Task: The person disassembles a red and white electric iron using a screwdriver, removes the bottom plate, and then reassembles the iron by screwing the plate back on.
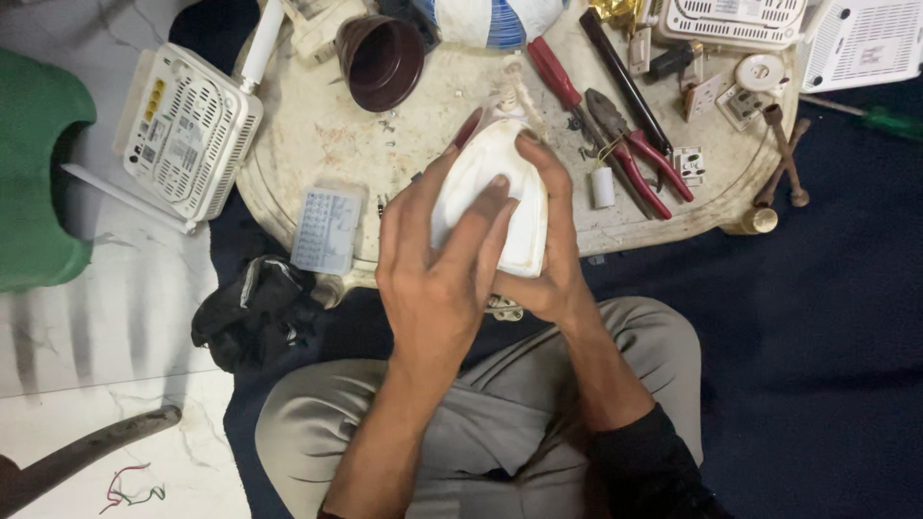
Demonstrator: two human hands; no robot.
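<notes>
Both my hands hold a white clothes iron (pixel 500 168) above the near edge of a low round table (pixel 317 144). My left hand (pixel 433 259) lies over the iron's left side with its fingers spread across the white shell. My right hand (pixel 548 250) grips the right side from behind, thumb on top. A braided cord (pixel 517 86) leaves the iron's far end. A small screw-like part shows under my hands near the table's edge.
On the table lie a red-handled screwdriver (pixel 558 72), red pliers (pixel 635 154), a brown cup (pixel 383 60), a small white capacitor (pixel 603 186), wall sockets (pixel 716 96) and a grey key-pad box (pixel 327 229). White routers (pixel 187 130) sit left and top right. A black cloth (pixel 255 308) lies left of my knee.
</notes>
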